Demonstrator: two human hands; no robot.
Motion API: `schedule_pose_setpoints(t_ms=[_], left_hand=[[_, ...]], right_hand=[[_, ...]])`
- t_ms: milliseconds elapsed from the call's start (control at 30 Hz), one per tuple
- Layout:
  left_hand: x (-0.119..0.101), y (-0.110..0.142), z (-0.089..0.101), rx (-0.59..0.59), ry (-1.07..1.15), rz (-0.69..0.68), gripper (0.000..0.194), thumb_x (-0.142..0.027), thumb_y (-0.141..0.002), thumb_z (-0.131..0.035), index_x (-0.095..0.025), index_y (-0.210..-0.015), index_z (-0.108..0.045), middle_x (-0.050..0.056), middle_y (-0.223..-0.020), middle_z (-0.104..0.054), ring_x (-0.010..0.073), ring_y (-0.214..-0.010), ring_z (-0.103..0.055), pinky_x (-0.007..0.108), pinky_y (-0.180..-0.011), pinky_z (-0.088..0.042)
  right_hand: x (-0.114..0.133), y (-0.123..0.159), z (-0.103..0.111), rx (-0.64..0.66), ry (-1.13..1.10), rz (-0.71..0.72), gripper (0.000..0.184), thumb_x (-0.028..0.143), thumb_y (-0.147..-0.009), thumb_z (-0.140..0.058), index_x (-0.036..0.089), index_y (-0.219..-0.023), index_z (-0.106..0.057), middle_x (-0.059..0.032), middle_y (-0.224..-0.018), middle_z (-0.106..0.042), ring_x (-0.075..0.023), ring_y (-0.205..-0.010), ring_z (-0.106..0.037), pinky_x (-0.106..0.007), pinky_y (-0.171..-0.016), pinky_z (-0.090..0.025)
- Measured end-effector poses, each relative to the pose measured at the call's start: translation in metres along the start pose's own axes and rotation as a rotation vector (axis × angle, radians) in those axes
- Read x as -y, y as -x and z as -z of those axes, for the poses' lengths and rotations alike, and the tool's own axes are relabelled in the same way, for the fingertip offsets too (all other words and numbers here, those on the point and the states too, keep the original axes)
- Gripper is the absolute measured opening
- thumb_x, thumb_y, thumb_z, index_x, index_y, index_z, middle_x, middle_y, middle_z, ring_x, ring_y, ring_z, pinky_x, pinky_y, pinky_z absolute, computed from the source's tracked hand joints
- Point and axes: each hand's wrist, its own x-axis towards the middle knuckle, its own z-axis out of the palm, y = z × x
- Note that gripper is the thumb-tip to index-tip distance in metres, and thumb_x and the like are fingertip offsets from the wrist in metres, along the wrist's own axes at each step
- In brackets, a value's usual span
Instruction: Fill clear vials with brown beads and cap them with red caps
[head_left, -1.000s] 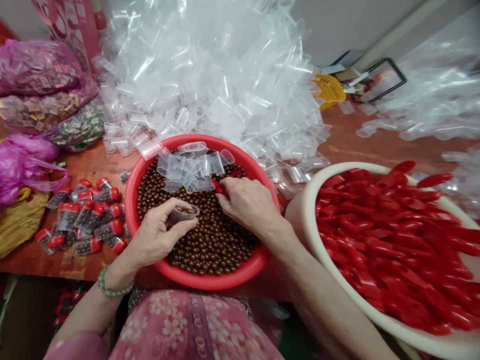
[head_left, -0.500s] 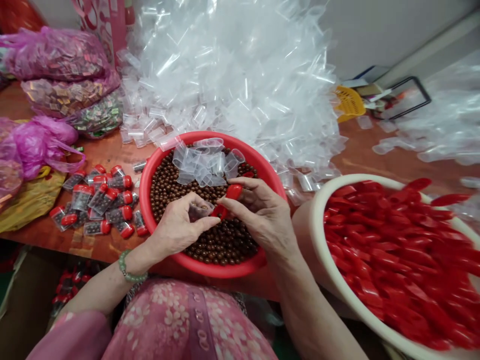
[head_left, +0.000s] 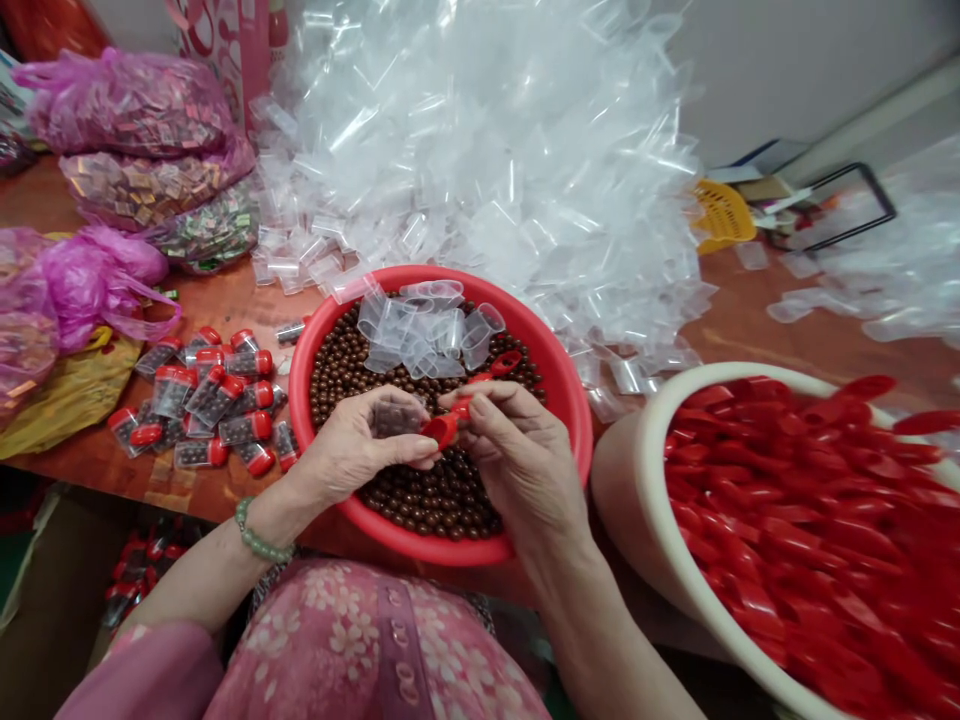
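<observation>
The left hand (head_left: 352, 445) curls its fingers round a clear plastic tube (head_left: 396, 418) with brown balls inside, while the right hand (head_left: 517, 450) pinches a red cap (head_left: 442, 430) between thumb and fingers, right at the tube's end, the two hands almost touching. Both hover over a red plastic basin (head_left: 555, 400) heaped with brown balls (head_left: 420, 500), loose clear tubes (head_left: 427, 330) piled at its far side. Just right sits a cream basin (head_left: 645, 470) full of red caps (head_left: 772, 530); capped tubes (head_left: 202, 400) lie on the table (head_left: 232, 310) to the left

A wooden table (head_left: 750, 345) carries capped plastic tubes (head_left: 202, 400).
</observation>
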Motion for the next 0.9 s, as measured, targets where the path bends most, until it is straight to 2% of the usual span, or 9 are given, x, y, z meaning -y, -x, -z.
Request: schedule_pose_setpoints(t_ms=[67, 133, 233, 333, 467, 633, 733, 833, 900], left_hand=[[0.0, -0.001, 0.002, -0.002, 0.111, 0.008, 0.039, -0.028, -0.059, -0.085, -0.015, -0.085, -0.058, -0.003, -0.072, -0.065, 0.0104, -0.06, -0.064, 0.024, -0.062, -0.052], [0.0, -0.001, 0.003, 0.01, 0.168, 0.02, 0.04, -0.027, -0.057, -0.087, -0.014, -0.082, -0.058, -0.002, -0.071, -0.065, 0.0102, -0.06, -0.065, 0.023, -0.061, -0.052], [-0.001, 0.0, 0.003, 0.028, 0.2, 0.015, 0.04, -0.026, -0.055, -0.089, -0.013, -0.076, -0.058, -0.003, -0.068, -0.063, 0.0084, -0.06, -0.063, 0.021, -0.061, -0.051], [0.001, -0.001, 0.003, 0.028, 0.178, -0.019, 0.042, -0.028, -0.054, -0.089, -0.012, -0.074, -0.056, -0.004, -0.066, -0.06, 0.0063, -0.058, -0.059, 0.02, -0.06, -0.05], [0.001, -0.001, 0.005, 0.055, 0.129, -0.028, 0.044, -0.033, -0.057, -0.088, -0.013, -0.076, -0.054, -0.004, -0.066, -0.059, 0.0073, -0.057, -0.059, 0.021, -0.058, -0.05], [-0.004, 0.001, 0.005, 0.113, 0.015, 0.001, 0.045, -0.045, -0.067, -0.081, -0.013, -0.085, -0.055, -0.001, -0.066, -0.063, 0.0091, -0.06, -0.06, 0.021, -0.058, -0.048], [-0.003, 0.002, 0.005, 0.17, -0.065, 0.019, 0.04, -0.042, -0.071, -0.078, -0.014, -0.087, -0.055, -0.002, -0.064, -0.061, 0.0075, -0.057, -0.055, 0.021, -0.057, -0.045], [-0.001, 0.001, 0.005, 0.178, -0.104, 0.005, 0.033, -0.035, -0.074, -0.075, -0.014, -0.092, -0.055, -0.004, -0.065, -0.059, 0.0072, -0.057, -0.052, 0.021, -0.058, -0.043], [0.0, 0.001, 0.005, 0.199, -0.109, -0.018, 0.027, -0.031, -0.075, -0.073, -0.014, -0.088, -0.056, -0.005, -0.066, -0.056, 0.007, -0.058, -0.05, 0.022, -0.059, -0.042]], right_hand=[[-0.001, 0.001, 0.001, 0.02, 0.069, 0.101, 0.015, 0.038, -0.08, -0.071, 0.024, -0.084, -0.068, -0.003, -0.09, -0.069, -0.015, -0.078, -0.065, -0.028, -0.071, -0.056], [-0.001, 0.003, 0.003, 0.05, 0.098, 0.159, 0.011, 0.034, -0.077, -0.075, 0.026, -0.084, -0.072, -0.0021, -0.089, -0.071, -0.0158, -0.083, -0.066, -0.029, -0.077, -0.056], [-0.002, 0.004, 0.004, 0.102, 0.083, 0.156, 0.013, 0.031, -0.073, -0.08, 0.028, -0.085, -0.076, -0.0011, -0.085, -0.074, -0.0164, -0.08, -0.069, -0.03, -0.077, -0.057], [-0.005, 0.008, 0.002, 0.108, 0.043, 0.159, 0.018, 0.028, -0.07, -0.082, 0.029, -0.088, -0.078, -0.001, -0.087, -0.077, -0.0177, -0.08, -0.072, -0.031, -0.076, -0.058], [-0.009, 0.013, -0.003, 0.114, 0.028, 0.215, 0.025, 0.023, -0.073, -0.079, 0.032, -0.097, -0.077, 0.0001, -0.092, -0.076, -0.0156, -0.085, -0.071, -0.029, -0.08, -0.058], [0.001, 0.006, -0.003, 0.016, 0.005, 0.25, 0.024, 0.024, -0.077, -0.077, 0.031, -0.099, -0.075, 0.0004, -0.094, -0.073, -0.0138, -0.086, -0.068, -0.028, -0.079, -0.057], [0.01, -0.004, -0.006, 0.003, 0.061, 0.303, 0.023, 0.023, -0.08, -0.074, 0.032, -0.101, -0.075, 0.0007, -0.097, -0.073, -0.0132, -0.086, -0.068, -0.028, -0.08, -0.056], [0.016, -0.009, -0.012, 0.076, 0.199, 0.403, 0.026, 0.018, -0.08, -0.073, 0.031, -0.102, -0.075, 0.001, -0.096, -0.074, -0.0135, -0.089, -0.068, -0.028, -0.083, -0.055], [0.016, -0.01, -0.015, 0.117, 0.282, 0.466, 0.026, 0.015, -0.08, -0.072, 0.03, -0.102, -0.075, 0.0006, -0.095, -0.074, -0.0144, -0.088, -0.069, -0.03, -0.083, -0.055]])
